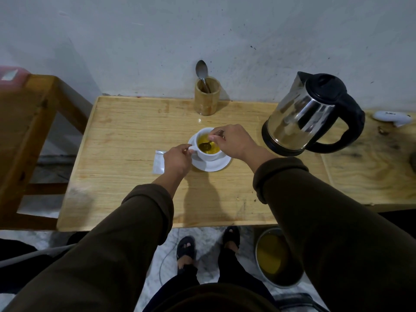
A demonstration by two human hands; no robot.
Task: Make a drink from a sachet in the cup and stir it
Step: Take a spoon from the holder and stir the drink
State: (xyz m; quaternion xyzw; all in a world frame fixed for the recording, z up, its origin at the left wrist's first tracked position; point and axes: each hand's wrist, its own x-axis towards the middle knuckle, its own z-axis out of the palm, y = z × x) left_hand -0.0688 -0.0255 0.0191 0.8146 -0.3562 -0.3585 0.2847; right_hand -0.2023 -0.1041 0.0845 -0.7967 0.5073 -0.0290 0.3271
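A white cup holding yellow liquid stands on a white saucer in the middle of the wooden table. My right hand pinches the handle of a metal spoon whose bowl dips into the drink. At the cup's left side, my left hand pinches the cup handle. A white sachet lies flat on the table, partly hidden under my left hand.
A steel kettle with a black handle stands at the right. A bamboo holder with another spoon stands by the wall. A wooden frame stands to the left. A metal bucket sits on the floor at the right.
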